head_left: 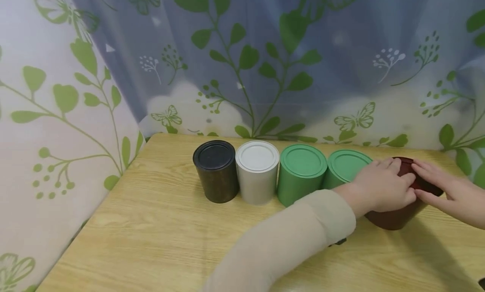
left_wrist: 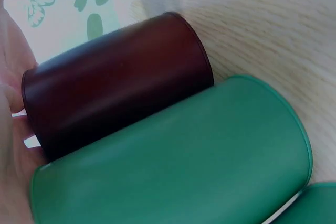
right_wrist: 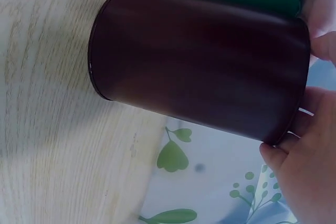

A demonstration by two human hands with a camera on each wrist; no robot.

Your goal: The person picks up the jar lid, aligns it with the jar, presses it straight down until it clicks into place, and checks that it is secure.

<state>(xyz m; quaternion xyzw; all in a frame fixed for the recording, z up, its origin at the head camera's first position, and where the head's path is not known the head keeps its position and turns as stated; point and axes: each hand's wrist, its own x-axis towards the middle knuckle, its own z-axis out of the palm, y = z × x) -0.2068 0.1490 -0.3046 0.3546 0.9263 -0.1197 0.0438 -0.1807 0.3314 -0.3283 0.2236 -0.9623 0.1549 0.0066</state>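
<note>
Maroon can (head_left: 398,216) beneath both hands' flat, straight-fingered grip, beside green can (head_left: 342,168).

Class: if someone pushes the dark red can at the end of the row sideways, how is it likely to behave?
The dark red can looks rigid, so it should probably slide, not bend. Its smooth wall may feel slippery. Upright and fairly tall on the wooden table, it might tip if pushed near the lid.

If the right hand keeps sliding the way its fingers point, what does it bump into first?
The right hand points left across the top of the dark red can. Going straight on, its fingers would probably first meet the left hand, resting on that same can, almost fingertip to fingertip. Beyond that stands a green can.
</note>
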